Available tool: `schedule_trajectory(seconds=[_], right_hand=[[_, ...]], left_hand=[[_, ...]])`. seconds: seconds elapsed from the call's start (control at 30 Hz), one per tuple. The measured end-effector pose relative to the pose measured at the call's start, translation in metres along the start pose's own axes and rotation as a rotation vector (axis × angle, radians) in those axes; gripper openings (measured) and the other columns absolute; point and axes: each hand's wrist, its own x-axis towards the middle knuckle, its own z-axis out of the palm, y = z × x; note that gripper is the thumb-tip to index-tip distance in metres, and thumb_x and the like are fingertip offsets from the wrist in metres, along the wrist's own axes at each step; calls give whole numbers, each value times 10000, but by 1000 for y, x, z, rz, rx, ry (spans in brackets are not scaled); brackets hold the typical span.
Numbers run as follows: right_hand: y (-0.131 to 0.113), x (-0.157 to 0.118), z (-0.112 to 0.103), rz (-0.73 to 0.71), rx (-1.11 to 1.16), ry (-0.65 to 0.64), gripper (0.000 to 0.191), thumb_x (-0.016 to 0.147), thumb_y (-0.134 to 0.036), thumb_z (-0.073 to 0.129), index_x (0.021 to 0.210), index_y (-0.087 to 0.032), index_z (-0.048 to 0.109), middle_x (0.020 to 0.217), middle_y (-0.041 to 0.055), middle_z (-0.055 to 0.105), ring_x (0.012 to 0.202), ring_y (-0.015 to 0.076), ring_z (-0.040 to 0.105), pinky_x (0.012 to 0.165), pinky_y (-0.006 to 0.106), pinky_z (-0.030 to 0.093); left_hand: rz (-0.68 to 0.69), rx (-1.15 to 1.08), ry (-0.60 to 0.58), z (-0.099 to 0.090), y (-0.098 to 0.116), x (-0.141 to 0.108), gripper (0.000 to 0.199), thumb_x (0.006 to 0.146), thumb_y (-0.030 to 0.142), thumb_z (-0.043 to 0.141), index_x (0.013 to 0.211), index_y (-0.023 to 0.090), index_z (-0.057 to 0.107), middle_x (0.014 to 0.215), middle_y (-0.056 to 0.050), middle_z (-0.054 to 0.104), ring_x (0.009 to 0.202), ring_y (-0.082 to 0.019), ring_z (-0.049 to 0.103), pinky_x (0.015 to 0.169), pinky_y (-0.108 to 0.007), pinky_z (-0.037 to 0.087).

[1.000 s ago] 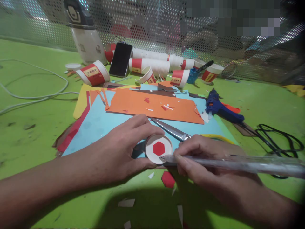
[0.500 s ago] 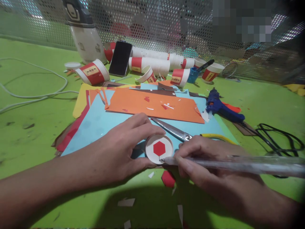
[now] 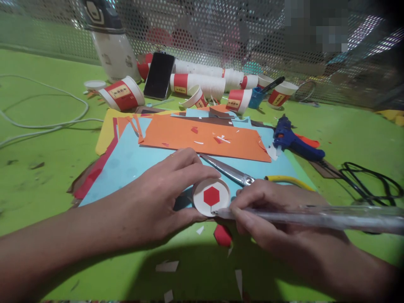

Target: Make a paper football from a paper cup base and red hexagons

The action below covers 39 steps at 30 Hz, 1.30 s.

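Note:
My left hand (image 3: 176, 185) grips a round white paper disc (image 3: 222, 185) by its edge, between thumb and fingers. It looks like a cup bottom, with a red hexagon (image 3: 211, 196) in its middle. A clear-barrelled pen (image 3: 284, 216) is pinched in my right hand (image 3: 268, 210), its tip on the lower part of the disc. A short dark line runs from the hexagon's lower corner to near the tip. Scissors (image 3: 229, 170) lie just behind the disc, their yellow handle partly hidden by my right hand. Nearer me, a second red hexagon (image 3: 222, 235) rests on the green table.
Coloured paper sheets (image 3: 202, 136) lie stacked beyond my hands. A blue glue gun (image 3: 293, 141) with a black cord is at right. Paper cups (image 3: 205, 86), a phone (image 3: 159, 75) and a large bottle (image 3: 115, 54) line the back, before a perforated screen (image 3: 202, 29).
Both hands keep their hold on the disc and the pen, almost in the same place. The view has shifted very slightly.

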Motion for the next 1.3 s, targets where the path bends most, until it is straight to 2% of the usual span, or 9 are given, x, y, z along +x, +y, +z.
schedule_trajectory(seconds=[0.37,0.6,0.73,1.07,1.3], right_hand=[[0,-3,-2,18,25,-63,147,846,-261,565,723,-238,642,607,-51,661,496,91,562,426,168,397],[2,-2,1,-42,-39,83,140,828,-238,569,704,-240,634,600,-55,648,493,88,550,434,187,382],[3,-1,0,-47,-27,37,133,845,-254,577,728,-245,640,628,-53,655,532,95,569,458,188,402],[2,-1,-1,3,51,-34,129,835,-255,592,716,-245,642,594,-60,643,493,77,546,423,151,397],[0,0,0,12,53,-18,141,831,-242,581,703,-238,642,593,-53,646,500,84,555,430,161,399]], left_hand=[[10,-36,-10,1,-1,0,306,874,346,581,1144,202,592,998,-60,529,893,-177,541,762,-297,475],[14,-35,-1,1,0,0,289,875,336,579,1134,209,595,997,-56,536,892,-177,546,763,-298,482],[14,-25,2,2,1,0,290,871,329,584,1135,210,594,987,-52,535,885,-175,545,763,-299,485],[26,-17,7,1,0,-1,292,864,314,598,1142,226,597,1008,-52,542,903,-177,548,767,-297,484],[26,-19,4,1,0,-2,294,867,308,594,1148,222,591,1010,-55,537,901,-175,548,776,-298,483]])
